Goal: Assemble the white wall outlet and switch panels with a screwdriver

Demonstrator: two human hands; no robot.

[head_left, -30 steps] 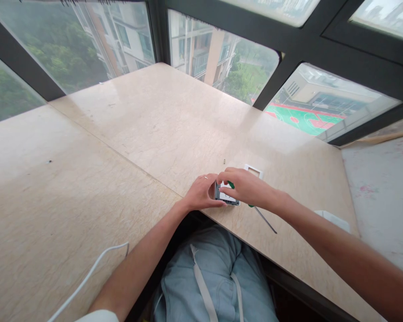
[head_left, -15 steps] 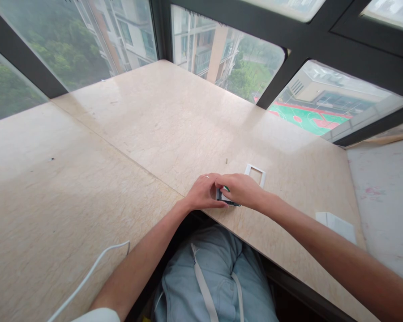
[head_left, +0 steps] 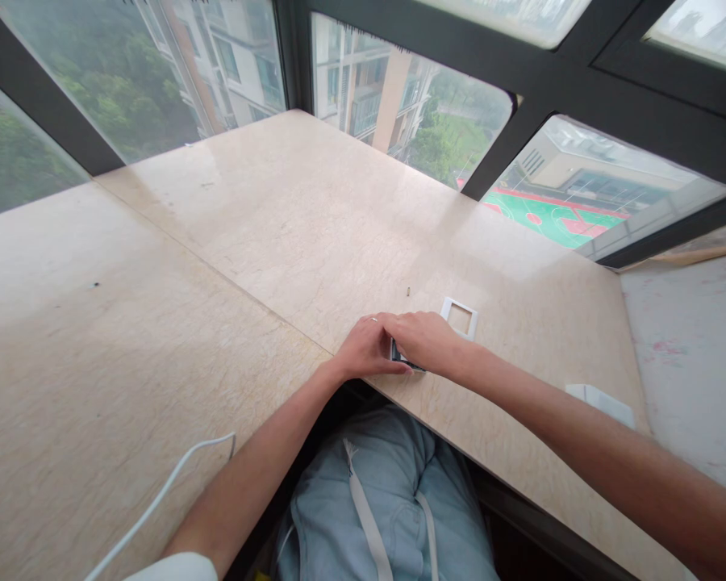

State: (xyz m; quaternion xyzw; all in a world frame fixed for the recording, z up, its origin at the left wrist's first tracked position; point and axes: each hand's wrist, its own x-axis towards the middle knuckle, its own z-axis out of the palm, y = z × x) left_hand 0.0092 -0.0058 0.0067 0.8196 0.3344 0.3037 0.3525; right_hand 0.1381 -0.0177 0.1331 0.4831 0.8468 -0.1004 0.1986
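At the near edge of the stone-patterned counter [head_left: 266, 234], my left hand [head_left: 368, 349] grips the left side of a small dark-edged device [head_left: 394, 352]. My right hand [head_left: 427, 340] lies over the device from the right, its fingers bent down and touching my left fingers. Whatever those right fingertips hold is hidden beneath the hand. Most of the device is covered too. Just beyond my right hand a white rectangular frame [head_left: 473, 324] rests flat. A tiny brass-coloured piece [head_left: 408, 291] is on the counter past my hands.
A white box-like object [head_left: 602, 402] sits at the right, partly behind my right forearm. A white cable [head_left: 175, 472] curves at the lower left. One small dark bit [head_left: 95, 284] lies far left. Windows border the back.
My right hand has shifted slightly left and turned over the device, covering more of it. The green bit seen at its fingers is now out of sight. My left hand stays put.
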